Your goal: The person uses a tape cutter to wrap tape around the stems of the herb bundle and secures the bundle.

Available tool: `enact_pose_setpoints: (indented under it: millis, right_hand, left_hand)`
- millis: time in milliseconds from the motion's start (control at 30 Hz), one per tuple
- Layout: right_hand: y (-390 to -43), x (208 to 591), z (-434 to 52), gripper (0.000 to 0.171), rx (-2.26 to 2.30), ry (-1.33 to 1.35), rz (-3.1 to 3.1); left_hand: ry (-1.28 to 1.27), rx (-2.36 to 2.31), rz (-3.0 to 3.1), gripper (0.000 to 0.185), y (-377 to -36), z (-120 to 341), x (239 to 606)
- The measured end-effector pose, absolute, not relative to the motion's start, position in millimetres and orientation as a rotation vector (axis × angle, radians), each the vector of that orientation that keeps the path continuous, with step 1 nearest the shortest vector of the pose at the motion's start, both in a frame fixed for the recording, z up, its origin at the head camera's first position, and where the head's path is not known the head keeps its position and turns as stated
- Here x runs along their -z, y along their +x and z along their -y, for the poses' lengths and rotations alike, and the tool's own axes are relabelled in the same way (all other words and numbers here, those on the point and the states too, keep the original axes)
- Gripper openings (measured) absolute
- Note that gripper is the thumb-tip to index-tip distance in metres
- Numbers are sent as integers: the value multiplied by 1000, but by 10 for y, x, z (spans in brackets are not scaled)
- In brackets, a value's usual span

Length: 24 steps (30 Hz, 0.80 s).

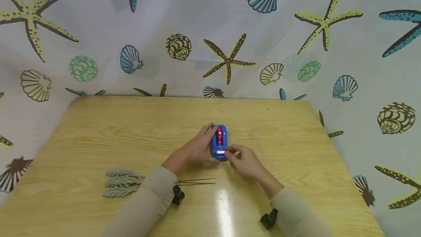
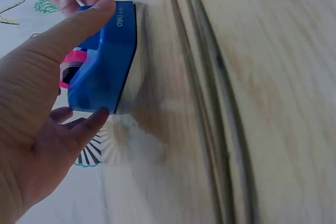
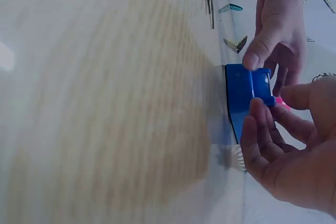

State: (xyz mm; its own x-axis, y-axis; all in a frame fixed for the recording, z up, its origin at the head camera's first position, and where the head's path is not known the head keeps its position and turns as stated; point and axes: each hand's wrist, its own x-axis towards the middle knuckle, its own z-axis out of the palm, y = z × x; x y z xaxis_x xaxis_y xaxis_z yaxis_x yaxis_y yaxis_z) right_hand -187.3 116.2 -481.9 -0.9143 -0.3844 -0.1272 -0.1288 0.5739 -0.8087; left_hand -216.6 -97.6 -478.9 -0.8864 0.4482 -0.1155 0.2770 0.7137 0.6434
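A blue tape dispenser (image 1: 215,149) with a pink-red tape roll (image 1: 219,134) stands on the wooden table. My left hand (image 1: 198,147) grips it from the left, thumb at the near end and fingers toward the far end; the left wrist view shows the thumb on the blue body. My right hand (image 1: 245,162) has its bent fingers at the cutter end, thumb and forefinger close together beside the toothed cutter (image 3: 269,83). The other fingertips overlap the dispenser's front in the right wrist view. I cannot tell whether the right fingers pinch a tape end.
A bunch of dried grass stalks (image 1: 121,182) lies at the left, under my left forearm, its thin stems (image 1: 200,181) pointing right. Around the wooden table (image 1: 279,131) hangs a white cloth (image 1: 148,28) printed with shells and starfish.
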Motion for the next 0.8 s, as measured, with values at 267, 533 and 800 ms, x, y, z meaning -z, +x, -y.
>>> enact_pose_setpoints:
  millis: [267,533,800]
  right_hand:
    - [-1961,4931,-1054,27,1551,-141,-2296]
    - [-2010,4987,-977,22,1684,3,-2217]
    - [-1994,5015,-997,24,1660,-143,-2350]
  left_hand:
    - [560,-999,-2669,125,-2249,888,4887]
    - [513,-1026,-2664,122,-2246,881,4864]
    - [427,-968,-2655,123,-2225,838,4759]
